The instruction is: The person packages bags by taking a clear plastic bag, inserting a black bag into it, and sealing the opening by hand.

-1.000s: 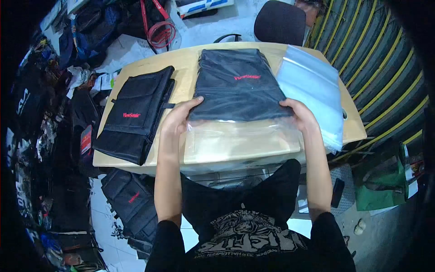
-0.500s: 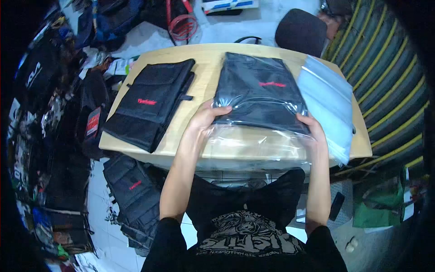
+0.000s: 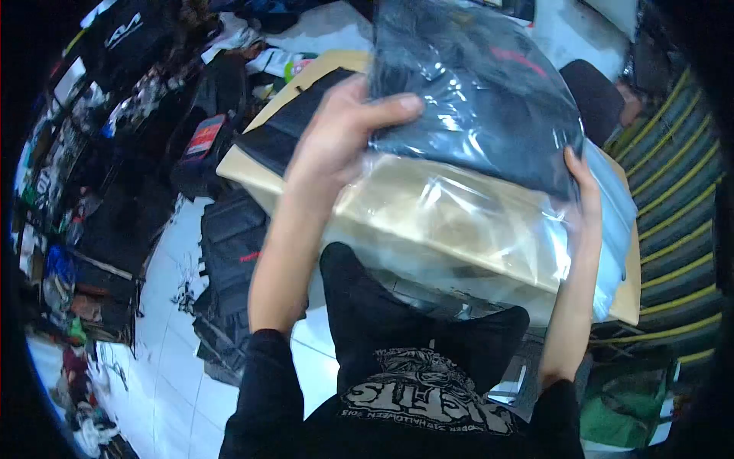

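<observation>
Between my two hands I hold up a black fabric bag (image 3: 474,115) with red lettering, inside a clear plastic bag (image 3: 459,206). My left hand (image 3: 336,130) grips its left edge, thumb lying on top of the plastic. On the right edge, my right hand (image 3: 582,191) is closed, with its fingers mostly behind the plastic. The loose, unfilled end of the plastic hangs toward me, with the table seen through it. Another black fabric bag (image 3: 279,126) lies on the table's left side, partly covered by my left hand.
The light wooden table (image 3: 248,172) stands in front of me. A stack of pale plastic bags (image 3: 615,222) lies on its right side. More black bags (image 3: 233,252) are piled on the floor at left. Yellow-striped coils (image 3: 680,199) stand at right, near a green bag (image 3: 627,402).
Both hands have lifted the plastic-wrapped black bag off the table, up toward the camera and away from me. The head view has shifted and tilted.
</observation>
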Action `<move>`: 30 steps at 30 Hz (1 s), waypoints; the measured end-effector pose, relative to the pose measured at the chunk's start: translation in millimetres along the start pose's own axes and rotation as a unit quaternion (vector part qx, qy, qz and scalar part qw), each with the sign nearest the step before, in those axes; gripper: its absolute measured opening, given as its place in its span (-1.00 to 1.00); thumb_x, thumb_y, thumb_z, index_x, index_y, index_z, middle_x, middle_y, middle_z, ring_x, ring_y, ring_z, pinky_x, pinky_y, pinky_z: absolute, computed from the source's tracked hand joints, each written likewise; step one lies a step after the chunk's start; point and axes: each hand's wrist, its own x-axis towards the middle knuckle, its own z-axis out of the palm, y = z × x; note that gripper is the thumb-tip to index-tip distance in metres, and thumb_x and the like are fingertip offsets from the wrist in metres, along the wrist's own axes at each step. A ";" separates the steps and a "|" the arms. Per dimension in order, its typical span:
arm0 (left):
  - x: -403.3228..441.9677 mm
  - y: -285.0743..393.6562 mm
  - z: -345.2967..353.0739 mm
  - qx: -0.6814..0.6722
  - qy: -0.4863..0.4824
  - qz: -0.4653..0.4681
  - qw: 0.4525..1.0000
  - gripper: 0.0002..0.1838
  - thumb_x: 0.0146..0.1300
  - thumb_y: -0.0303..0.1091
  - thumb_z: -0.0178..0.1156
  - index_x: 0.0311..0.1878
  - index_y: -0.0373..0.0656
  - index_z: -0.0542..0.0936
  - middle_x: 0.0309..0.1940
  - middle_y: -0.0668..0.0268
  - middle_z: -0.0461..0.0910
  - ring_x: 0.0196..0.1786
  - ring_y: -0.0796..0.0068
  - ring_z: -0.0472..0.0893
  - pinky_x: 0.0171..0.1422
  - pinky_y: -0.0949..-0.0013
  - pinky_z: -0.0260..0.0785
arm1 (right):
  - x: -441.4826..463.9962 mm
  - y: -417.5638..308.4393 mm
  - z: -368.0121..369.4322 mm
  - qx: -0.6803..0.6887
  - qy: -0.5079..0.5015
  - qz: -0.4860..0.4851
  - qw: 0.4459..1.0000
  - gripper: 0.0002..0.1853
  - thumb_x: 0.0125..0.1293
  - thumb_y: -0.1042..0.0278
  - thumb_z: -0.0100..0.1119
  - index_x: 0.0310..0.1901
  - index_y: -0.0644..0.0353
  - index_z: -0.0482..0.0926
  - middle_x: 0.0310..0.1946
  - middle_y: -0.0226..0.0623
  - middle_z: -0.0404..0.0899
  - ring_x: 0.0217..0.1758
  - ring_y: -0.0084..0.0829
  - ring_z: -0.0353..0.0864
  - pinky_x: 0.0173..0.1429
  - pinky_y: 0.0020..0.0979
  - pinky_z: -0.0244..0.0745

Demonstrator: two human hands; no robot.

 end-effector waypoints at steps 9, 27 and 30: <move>-295.4 175.8 -107.6 0.762 0.277 0.208 0.547 -0.50 0.20 -0.21 0.28 0.13 -0.35 0.54 0.10 0.08 0.57 0.16 0.35 0.55 0.27 0.33 0.36 | 14.6 81.1 215.4 -0.063 -0.446 0.241 0.860 -0.38 0.41 0.01 0.07 0.35 0.24 0.27 -0.01 -0.07 0.60 -0.05 -0.14 0.70 -0.10 -0.27 0.70; -698.4 130.0 -353.6 0.205 0.717 -0.224 0.628 -0.79 0.16 -0.44 0.16 -0.13 -0.26 0.59 -0.37 0.32 0.61 -0.44 0.53 0.51 -0.35 0.49 0.30 | -28.1 239.7 142.8 -0.350 -0.479 0.454 0.664 -0.45 0.46 0.24 0.05 0.40 0.20 0.22 -0.05 -0.08 0.63 -0.15 -0.42 0.69 -0.23 -0.44 0.63; -699.4 117.0 -401.7 0.233 0.708 -0.276 0.607 -0.87 0.17 -0.33 0.20 -0.25 -0.13 0.58 -0.57 0.48 0.47 -0.65 0.69 0.32 -0.60 0.57 0.05 | -29.9 246.5 138.7 -0.379 -0.420 0.491 0.662 -0.45 0.46 0.26 0.04 0.40 0.23 0.20 -0.06 -0.10 0.64 -0.16 -0.42 0.69 -0.22 -0.45 0.62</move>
